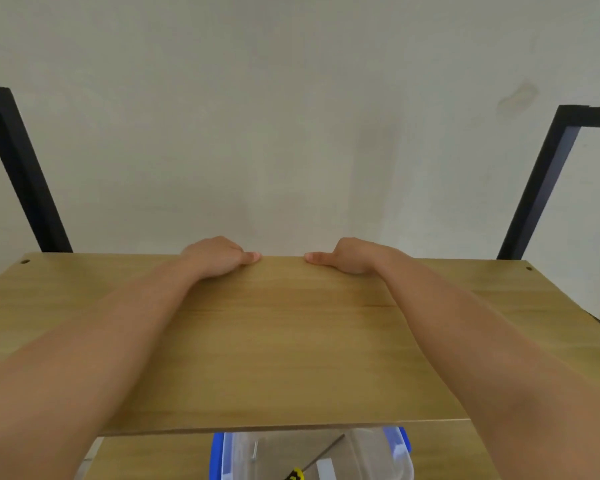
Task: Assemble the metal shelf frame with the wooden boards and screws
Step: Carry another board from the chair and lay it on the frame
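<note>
A light wooden board (284,341) lies flat across the black metal frame, whose uprights rise at the left (25,174) and right (541,181). My left hand (219,258) and my right hand (347,256) both grip the board's far edge near its middle. Their thumbs lie on top and the fingers curl over the far side, out of sight. Small screw holes show at the far left corner (25,261) and far right corner (529,268). Both forearms stretch over the board.
Below the board's near edge a clear plastic box (312,455) with blue clips rests on a lower wooden board (153,459). It holds a screw (254,451) and a yellow-handled tool (295,474). A pale wall stands close behind the frame.
</note>
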